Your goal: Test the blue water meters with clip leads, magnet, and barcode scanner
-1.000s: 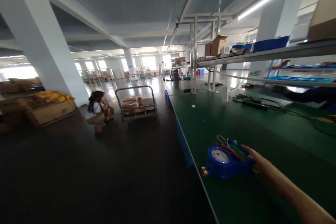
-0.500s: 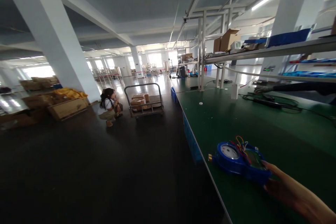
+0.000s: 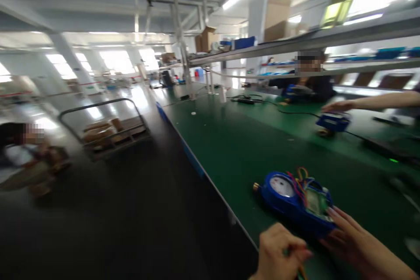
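Note:
A blue water meter lies over the green table top, its round white dial facing up and a brass fitting at its left end. Its electronics housing is uncovered, so a green circuit board and several coloured wires show. My right hand grips the housing's right end, thumb on the upper edge. In front of the meter, at the bottom of the view, my left hand is closed in a pinch. A thin green and orange item sticks out of its fingers, mostly hidden and blurred.
The green workbench has its edge on my left. Across it, another person's hand touches a second blue meter. Black cables lie on the bench, and a shelf runs above. A trolley and a crouching person are left.
The view has swung right, bringing co-workers across the bench into sight. My left hand has come in from below, closed. My right hand still holds the meter.

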A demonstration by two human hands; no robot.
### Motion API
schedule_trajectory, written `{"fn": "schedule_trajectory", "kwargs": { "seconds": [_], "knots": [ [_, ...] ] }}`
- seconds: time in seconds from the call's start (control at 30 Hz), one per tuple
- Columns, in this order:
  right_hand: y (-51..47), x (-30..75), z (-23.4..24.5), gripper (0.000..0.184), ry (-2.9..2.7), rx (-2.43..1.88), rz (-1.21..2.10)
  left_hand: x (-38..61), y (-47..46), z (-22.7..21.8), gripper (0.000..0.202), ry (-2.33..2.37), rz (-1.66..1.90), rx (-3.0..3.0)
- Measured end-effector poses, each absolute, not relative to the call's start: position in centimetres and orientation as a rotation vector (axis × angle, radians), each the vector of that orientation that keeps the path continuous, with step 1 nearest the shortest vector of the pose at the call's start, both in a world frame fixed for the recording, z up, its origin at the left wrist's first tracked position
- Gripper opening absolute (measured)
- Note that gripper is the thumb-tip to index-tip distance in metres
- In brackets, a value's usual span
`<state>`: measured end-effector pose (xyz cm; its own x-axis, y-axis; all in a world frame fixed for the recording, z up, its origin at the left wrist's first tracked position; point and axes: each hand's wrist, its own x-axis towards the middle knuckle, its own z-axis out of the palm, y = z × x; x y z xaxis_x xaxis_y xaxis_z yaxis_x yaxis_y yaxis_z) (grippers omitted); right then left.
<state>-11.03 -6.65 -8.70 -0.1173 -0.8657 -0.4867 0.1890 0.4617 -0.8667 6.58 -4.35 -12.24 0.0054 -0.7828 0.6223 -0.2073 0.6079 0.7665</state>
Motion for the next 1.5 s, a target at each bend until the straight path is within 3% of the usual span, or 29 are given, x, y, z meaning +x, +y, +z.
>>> {"fn": "schedule_trajectory", "kwargs": {
  "seconds": [0.1, 0.23, 0.53, 0.77, 1.5],
  "knots": [
    [-1.9, -10.4, -5.9, 0.077, 1.284, -0.478, -1.121, 6.3, -1.8, -7.6, 0.008, -1.573, -0.550, 0.577],
    [1.7, -10.6, -5.1, 0.070, 1.242, -0.462, -1.240, 5.7, 0.1, -4.6, 0.020, -1.763, -0.466, 0.404],
    [2.8, -10.6, -5.9, 0.074, 1.227, -0.402, -1.283, 4.1, -0.7, -5.9, 0.029, -1.965, -0.207, 0.513],
    [3.2, -10.1, -6.6, 0.081, 1.239, -0.405, -1.312, 4.6, -1.2, -5.3, 0.031, -2.072, -0.201, 0.600],
    [4.0, -9.6, -7.5, 0.069, 1.155, -0.433, -1.368, 4.9, -1.8, -5.3, 0.031, -2.126, -0.304, 0.600]
  ]
}}
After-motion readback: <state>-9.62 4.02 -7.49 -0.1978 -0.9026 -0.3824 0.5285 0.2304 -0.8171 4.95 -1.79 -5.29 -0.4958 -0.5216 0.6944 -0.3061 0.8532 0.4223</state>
